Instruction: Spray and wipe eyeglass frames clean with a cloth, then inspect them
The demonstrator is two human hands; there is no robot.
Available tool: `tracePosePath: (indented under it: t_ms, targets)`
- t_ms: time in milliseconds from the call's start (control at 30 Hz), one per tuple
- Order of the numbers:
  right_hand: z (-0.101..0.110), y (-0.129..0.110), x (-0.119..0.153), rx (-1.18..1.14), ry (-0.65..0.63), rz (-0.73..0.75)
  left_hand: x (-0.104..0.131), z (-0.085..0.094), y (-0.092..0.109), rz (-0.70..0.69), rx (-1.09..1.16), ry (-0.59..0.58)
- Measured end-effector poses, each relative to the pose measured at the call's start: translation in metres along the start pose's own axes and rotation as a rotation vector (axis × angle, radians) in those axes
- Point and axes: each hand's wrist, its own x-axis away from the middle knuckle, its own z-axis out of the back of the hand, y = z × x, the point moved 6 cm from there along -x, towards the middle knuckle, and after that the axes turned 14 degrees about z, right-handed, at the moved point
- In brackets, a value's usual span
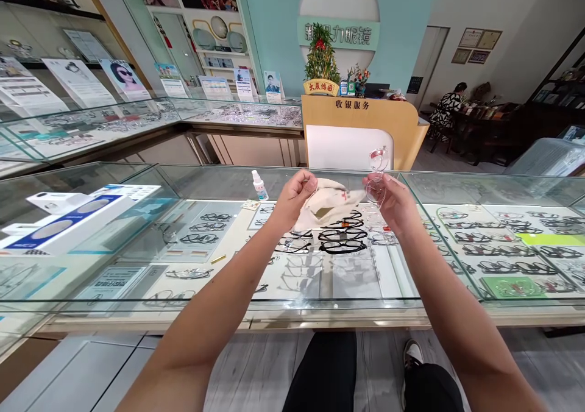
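Observation:
My left hand (297, 194) is closed on the edge of a cream cleaning cloth (326, 205), which hangs in loose folds above the glass counter. In my right hand (397, 202) is a pair of clear-framed glasses (378, 159), pinched between the fingers and tilted so one lens stands above the other. The cloth's right end reaches close to the lower lens; whether they touch I cannot tell. A small white spray bottle (259, 186) stands upright on the counter, to the left of my left hand.
Rows of dark-framed glasses (342, 241) lie inside the glass display case (292, 305) below my hands. A blue and white box (68, 223) sits on the counter at left. Beyond stands a wooden cashier desk (356, 110); a person (452, 110) sits at the back right.

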Motion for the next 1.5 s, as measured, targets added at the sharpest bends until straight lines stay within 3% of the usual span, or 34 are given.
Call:
tracePosePath:
  t_ms: [167, 367, 700, 767, 933, 1167, 1500]
  targets:
    - [-0.010, 0.001, 0.006, -0.013, -0.093, -0.006, 0.014, -0.007, 0.012, -0.047, -0.255, -0.104]
    - [-0.027, 0.009, 0.018, -0.060, -0.251, -0.094, 0.030, -0.006, 0.025, -0.288, -0.448, 0.086]
    - [-0.041, 0.004, 0.025, -0.021, -0.356, -0.020, 0.035, -0.018, 0.017, -0.273, -0.540, -0.068]
    - [-0.038, 0.008, 0.023, 0.039, -0.327, 0.011, 0.035, -0.019, 0.018, -0.276, -0.543, -0.077]
    - [-0.018, 0.011, 0.014, 0.154, -0.102, 0.118, 0.032, -0.010, 0.021, -0.251, -0.492, -0.027]
    - [-0.031, 0.010, 0.018, 0.096, -0.215, 0.103, 0.035, -0.018, 0.029, -0.291, -0.498, -0.071]
    - [-0.028, 0.009, 0.018, 0.104, -0.118, 0.177, 0.032, -0.029, 0.021, -0.174, -0.229, -0.140]
